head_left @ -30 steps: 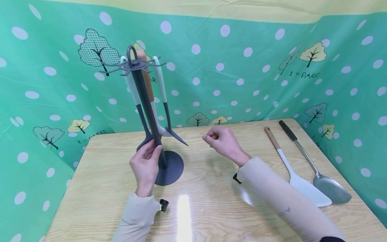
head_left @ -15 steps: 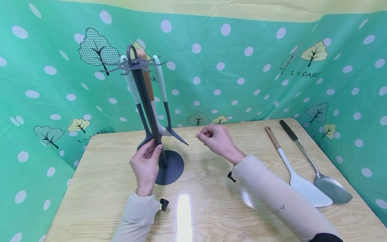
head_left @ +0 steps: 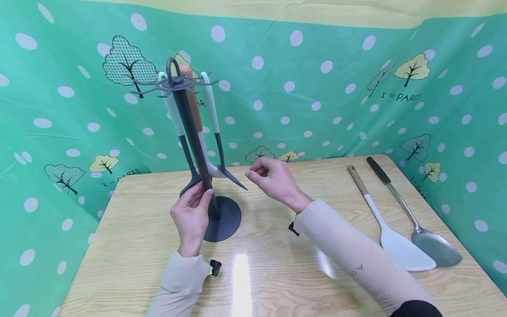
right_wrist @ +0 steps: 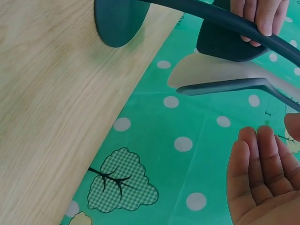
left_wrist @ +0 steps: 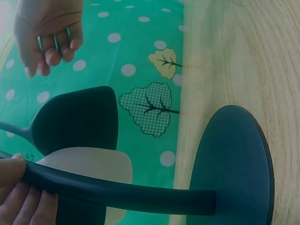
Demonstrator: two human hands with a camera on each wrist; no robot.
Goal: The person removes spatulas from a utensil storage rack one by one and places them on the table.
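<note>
My left hand (head_left: 191,220) grips the lower pole of a black utensil stand (head_left: 194,132), thumb on the near side, fingers beside a dark turner blade. From the stand's hooked ring hang two mint-handled turners, one on the left (head_left: 174,115) and one on the right (head_left: 211,108). Between them hangs a white utensil with a wooden handle (head_left: 194,112). My right hand (head_left: 273,181) hovers right of the hanging turners, near the tip of the right one. In the right wrist view its fingers (right_wrist: 269,159) are loosely bent and hold nothing.
On the right of the wooden table (head_left: 130,229) lie a white turner with a wooden handle (head_left: 400,246) and a metal turner with a black handle (head_left: 433,248). A green dotted cloth (head_left: 317,66) stands behind and at both sides.
My right hand has moved left toward the stand and slightly away from me. My left hand stays on the pole, and the hanging utensils keep their places.
</note>
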